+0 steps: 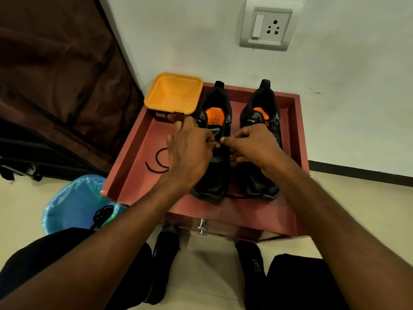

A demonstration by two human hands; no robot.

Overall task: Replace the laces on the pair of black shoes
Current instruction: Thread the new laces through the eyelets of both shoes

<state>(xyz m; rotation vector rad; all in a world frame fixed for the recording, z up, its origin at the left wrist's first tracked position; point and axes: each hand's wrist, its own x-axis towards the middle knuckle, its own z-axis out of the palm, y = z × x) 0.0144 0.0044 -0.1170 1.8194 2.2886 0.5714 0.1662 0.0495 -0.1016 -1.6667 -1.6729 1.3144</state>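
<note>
left hand (190,151) and right hand (252,146) meet over the left shoe (212,175), fingertips pinching a black lace (213,143) at its eyelets. lacing step, judged midway. loose lace end (159,161) curls toward the red tray's (134,157) left wall. right shoe (260,175) sits beside, already laced. next: thread the end through the next eyelet, pull even.
</note>
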